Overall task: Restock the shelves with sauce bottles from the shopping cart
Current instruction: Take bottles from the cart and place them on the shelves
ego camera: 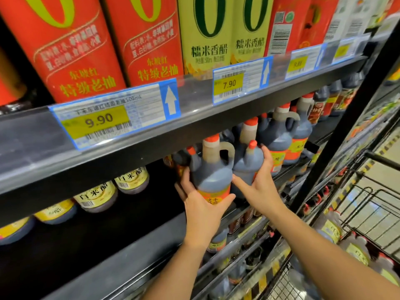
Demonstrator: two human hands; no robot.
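Black metal shelf (151, 152) runs above both hands. Left hand (202, 204) wraps the dark plastic handled sauce jug (213, 169); right hand (263, 180) closes around the smaller dark red-capped bottle (249, 163) beside it. Full jugs look heavy and smooth, so grip the body low or the handle. The wire shopping cart (368, 213) stands right of the right hand.

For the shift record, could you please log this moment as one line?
left hand: grips dark jug | right hand: grips neighbouring jug | place: middle shelf | cart: right
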